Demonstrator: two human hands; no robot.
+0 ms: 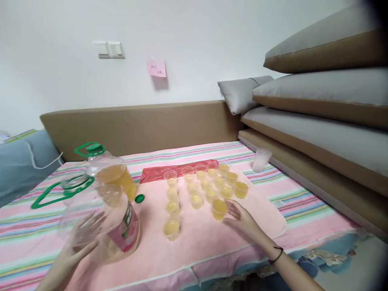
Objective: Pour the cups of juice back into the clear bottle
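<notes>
My left hand (83,236) is at the near side of a large clear plastic jug (131,230) with a pink label and green handle. Its fingers are apart; whether they press on the jug I cannot tell. The jug looks nearly empty, and its mouth is uncapped. My right hand (242,218) has its thumb and fingers around the right side of a clear plastic cup (219,209) of yellow liquid. More such cups (172,229) stand in rows on the pink mat (194,250), to the left of and beyond that hand.
A capped jug (118,178) of yellow liquid stands behind the nearer one. A green cap (139,198) lies beside them. A red plastic bag (157,174) lies behind the cups. Stacked clear cups (261,160) lie at the right, near piled grey cushions (318,129).
</notes>
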